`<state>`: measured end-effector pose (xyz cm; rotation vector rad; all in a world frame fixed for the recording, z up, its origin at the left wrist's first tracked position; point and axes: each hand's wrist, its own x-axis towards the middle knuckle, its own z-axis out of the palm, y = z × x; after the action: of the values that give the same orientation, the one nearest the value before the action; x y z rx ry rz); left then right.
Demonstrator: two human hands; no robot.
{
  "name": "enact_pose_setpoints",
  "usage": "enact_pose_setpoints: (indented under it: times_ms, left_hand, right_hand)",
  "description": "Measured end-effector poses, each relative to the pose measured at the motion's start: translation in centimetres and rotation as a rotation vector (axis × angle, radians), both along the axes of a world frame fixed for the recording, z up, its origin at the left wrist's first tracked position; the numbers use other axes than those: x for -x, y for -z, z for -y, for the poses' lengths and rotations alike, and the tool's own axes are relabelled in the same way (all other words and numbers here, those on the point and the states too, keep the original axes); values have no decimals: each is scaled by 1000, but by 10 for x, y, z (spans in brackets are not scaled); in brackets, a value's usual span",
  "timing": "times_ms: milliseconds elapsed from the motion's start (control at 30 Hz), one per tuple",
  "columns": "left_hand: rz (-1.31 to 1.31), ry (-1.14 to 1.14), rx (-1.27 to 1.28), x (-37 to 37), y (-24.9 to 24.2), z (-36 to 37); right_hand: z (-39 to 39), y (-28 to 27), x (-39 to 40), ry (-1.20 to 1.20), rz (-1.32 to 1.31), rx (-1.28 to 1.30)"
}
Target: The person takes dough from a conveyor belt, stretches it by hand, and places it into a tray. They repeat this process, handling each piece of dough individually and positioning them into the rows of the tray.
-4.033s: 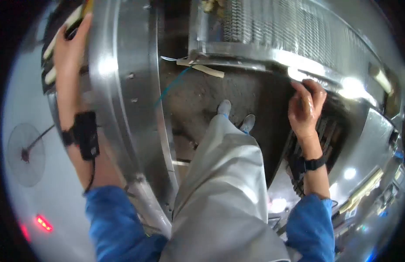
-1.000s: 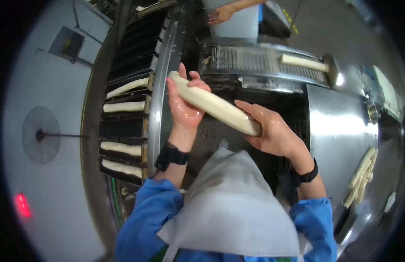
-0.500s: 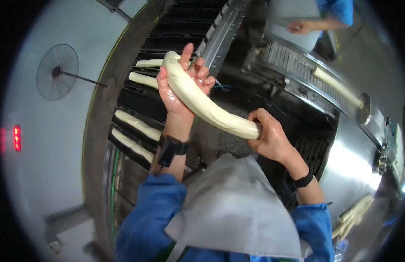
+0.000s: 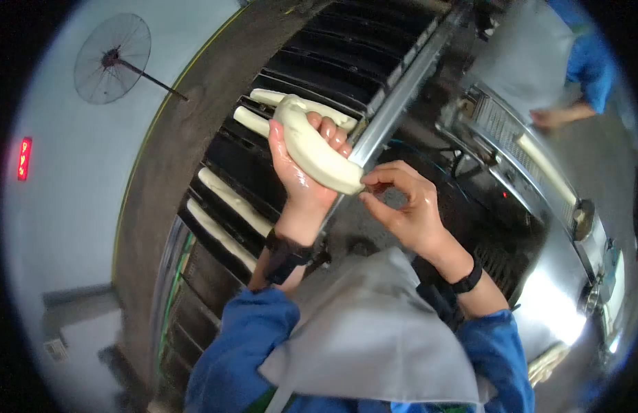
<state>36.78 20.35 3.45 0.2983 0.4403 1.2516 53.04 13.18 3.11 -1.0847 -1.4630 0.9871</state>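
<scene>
A thick, smooth roll of pale dough (image 4: 312, 148) lies curved across the palm of my left hand (image 4: 298, 175). My left thumb rests along its near side and the other fingers curl around the far side, so the hand is closed on it. At the lower right end of the roll, the thumb and index finger of my right hand (image 4: 405, 203) pinch at the dough's tip. Both hands look wet. Behind my left hand, a dough strip (image 4: 267, 95) and a second dough strip (image 4: 248, 120) lie in dark slots, partly hidden.
A conveyor of black slots (image 4: 326, 51) runs diagonally past my left side, with a metal rail (image 4: 408, 89) along it. Two more dough strips (image 4: 233, 199) lie nearer me. At right, another dough strip (image 4: 546, 165) sits on a metal machine beside a co-worker's hand (image 4: 556, 115).
The dough roll looks shorter and more bent. My right hand has moved left and up, closer to my left hand, and its grip is now a fingertip pinch. The view has turned.
</scene>
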Motion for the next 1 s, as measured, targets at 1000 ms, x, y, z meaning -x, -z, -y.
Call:
enact_pose_setpoints:
  times_ms: [1000]
  left_hand:
    - [-525, -538, 18, 64, 76, -53]
  right_hand:
    - [-114, 44, 63, -288, -336, 34]
